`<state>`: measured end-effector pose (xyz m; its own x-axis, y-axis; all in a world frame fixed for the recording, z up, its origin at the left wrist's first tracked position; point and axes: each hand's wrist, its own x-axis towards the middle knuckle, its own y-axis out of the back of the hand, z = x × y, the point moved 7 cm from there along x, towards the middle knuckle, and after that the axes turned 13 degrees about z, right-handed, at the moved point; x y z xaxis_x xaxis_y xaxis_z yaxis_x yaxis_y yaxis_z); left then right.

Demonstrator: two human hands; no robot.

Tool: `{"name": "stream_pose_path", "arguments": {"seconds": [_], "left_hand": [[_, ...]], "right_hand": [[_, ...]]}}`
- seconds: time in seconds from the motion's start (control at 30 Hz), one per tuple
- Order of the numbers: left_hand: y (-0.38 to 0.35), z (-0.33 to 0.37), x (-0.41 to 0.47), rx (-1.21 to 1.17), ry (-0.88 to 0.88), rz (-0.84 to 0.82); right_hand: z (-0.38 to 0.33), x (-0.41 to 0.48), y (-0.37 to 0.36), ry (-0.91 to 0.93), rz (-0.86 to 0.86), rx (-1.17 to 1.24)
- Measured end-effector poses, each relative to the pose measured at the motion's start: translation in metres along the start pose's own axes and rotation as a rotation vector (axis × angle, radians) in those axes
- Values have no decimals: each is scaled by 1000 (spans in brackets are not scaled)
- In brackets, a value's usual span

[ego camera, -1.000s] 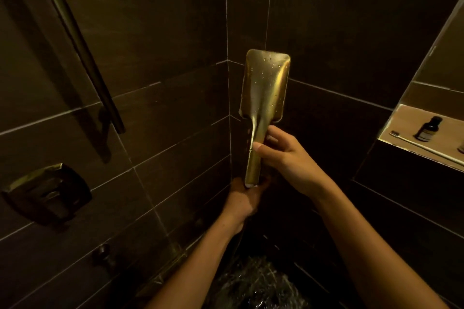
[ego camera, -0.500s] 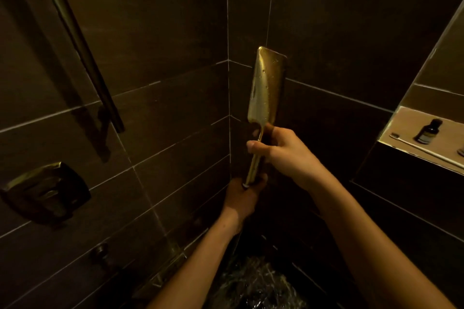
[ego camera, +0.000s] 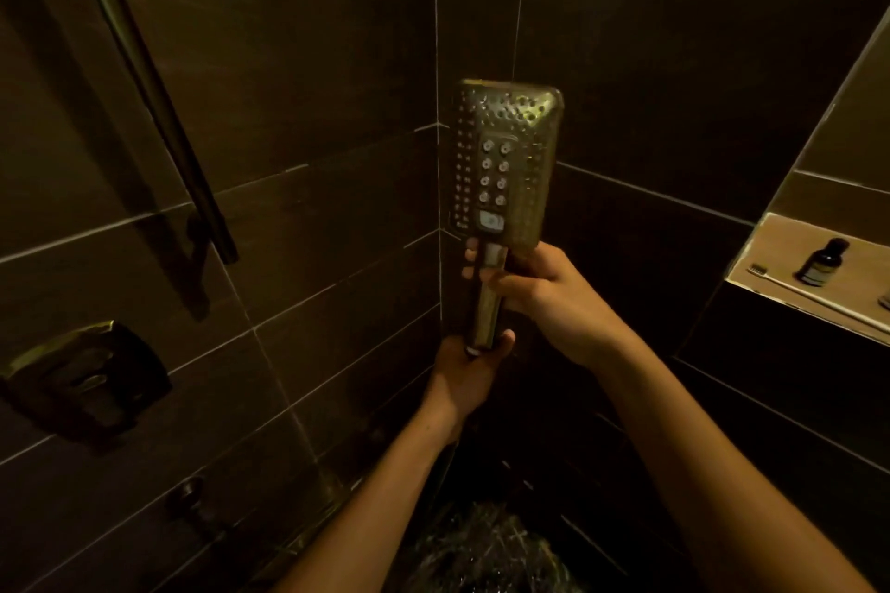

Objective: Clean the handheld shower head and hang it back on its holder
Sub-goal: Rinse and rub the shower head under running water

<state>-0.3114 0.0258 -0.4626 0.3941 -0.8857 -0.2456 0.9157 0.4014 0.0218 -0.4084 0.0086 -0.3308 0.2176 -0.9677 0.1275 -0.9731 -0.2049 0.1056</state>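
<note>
A rectangular brass shower head [ego camera: 505, 159] stands upright in the corner of the dark tiled shower, its nozzle face turned toward me. My right hand [ego camera: 549, 294] is wrapped around the upper handle just below the head. My left hand [ego camera: 469, 373] grips the handle's lower end from beneath. A slanted metal slide bar [ego camera: 159, 106] runs down the left wall; no holder is clearly visible on it.
A brass valve plate [ego camera: 82, 376] and a small knob [ego camera: 190, 494] sit on the left wall. A lit wall niche [ego camera: 770, 255] at right holds a dark bottle [ego camera: 821, 262] and a toothbrush [ego camera: 809, 294]. Wet floor [ego camera: 486, 549] glistens below.
The shower head has been rotated about its handle: its smooth wet back faced me, then its edge, and now the nozzle face does. Both hands keep their grip.
</note>
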Motion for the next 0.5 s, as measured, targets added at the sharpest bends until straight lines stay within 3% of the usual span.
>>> {"name": "stream_pose_path", "arguments": {"seconds": [0.13, 0.27, 0.5], "left_hand": [[1, 7, 8, 93, 30, -11], [1, 20, 20, 193, -112, -49], [11, 51, 41, 950, -275, -143]], "right_hand": [[-5, 7, 0, 78, 52, 8], [-11, 19, 7, 148, 125, -33], [-2, 37, 14, 218, 212, -164]]}}
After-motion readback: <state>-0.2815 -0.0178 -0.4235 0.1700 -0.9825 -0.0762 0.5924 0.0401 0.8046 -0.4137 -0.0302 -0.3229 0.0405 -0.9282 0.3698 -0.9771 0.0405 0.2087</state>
